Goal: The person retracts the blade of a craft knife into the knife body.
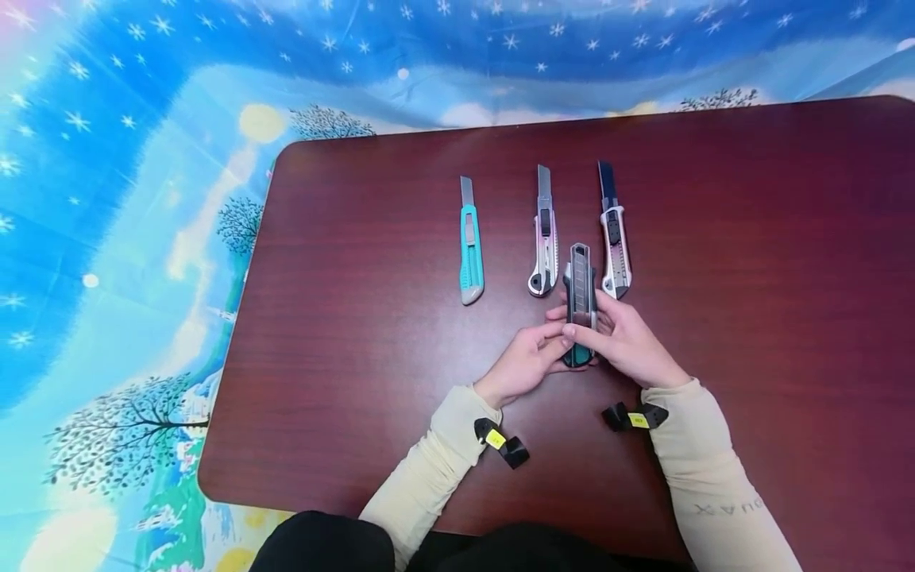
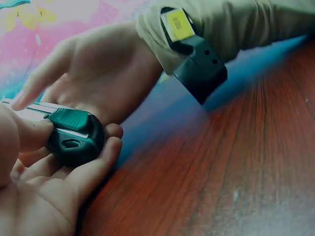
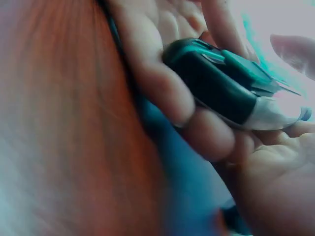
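Both hands hold a thick dark utility knife (image 1: 581,298) with a green slider, raised over the table with its tip pointing away. A segmented metallic strip runs along its upper face in the head view. My left hand (image 1: 523,364) grips the lower end, thumb on top and fingers underneath. From the other side, my right hand (image 1: 638,344) holds the middle, its thumb across the body. The left wrist view shows the knife's rounded dark green end (image 2: 75,150) between both hands. In the right wrist view, fingers support the knife (image 3: 211,83) from below.
Three other utility knives lie beyond the hands with blades extended: a teal one (image 1: 469,254), a pinkish-silver one (image 1: 546,238) and a white-and-black one (image 1: 615,238). They rest on a dark red-brown table (image 1: 357,318). A blue patterned cloth (image 1: 143,199) borders its far and left edges.
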A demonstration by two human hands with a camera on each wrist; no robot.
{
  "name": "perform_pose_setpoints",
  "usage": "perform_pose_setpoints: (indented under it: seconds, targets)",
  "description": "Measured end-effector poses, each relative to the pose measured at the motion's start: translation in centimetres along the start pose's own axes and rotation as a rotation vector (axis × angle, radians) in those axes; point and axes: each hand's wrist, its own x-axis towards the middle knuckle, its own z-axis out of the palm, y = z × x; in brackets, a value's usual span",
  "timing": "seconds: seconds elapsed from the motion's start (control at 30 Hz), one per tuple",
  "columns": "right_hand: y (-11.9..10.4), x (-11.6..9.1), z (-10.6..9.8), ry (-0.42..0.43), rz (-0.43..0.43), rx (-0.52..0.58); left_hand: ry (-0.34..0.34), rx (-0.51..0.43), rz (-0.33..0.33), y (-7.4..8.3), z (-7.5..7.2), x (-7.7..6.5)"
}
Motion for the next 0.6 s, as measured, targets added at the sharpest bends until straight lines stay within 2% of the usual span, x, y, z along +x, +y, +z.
perform_pose_setpoints:
  seconds: [0.13,0.23,0.37,0.5,0.6]
  targets:
    - [-1.4,-0.3,-0.2,0.016,0.030,-0.191,0.049,0.107,0.038,0.4,0.4,-0.2]
    - [-3.0,-0.3,-0.8,0.032,0.068,-0.398,0.076,0.200,0.081,1.1,0.6,-0.3]
    - [-5.5,-0.2,-1.6,0.074,0.126,-0.661,0.152,0.398,0.153,2.3,1.2,-0.1]
    - [-7.3,0.1,-2.1,0.118,0.162,-0.717,0.281,0.532,0.201,3.2,2.1,0.4]
    - [-8.0,0.1,-2.2,0.161,0.194,-0.714,0.348,0.569,0.217,3.6,2.8,0.8]
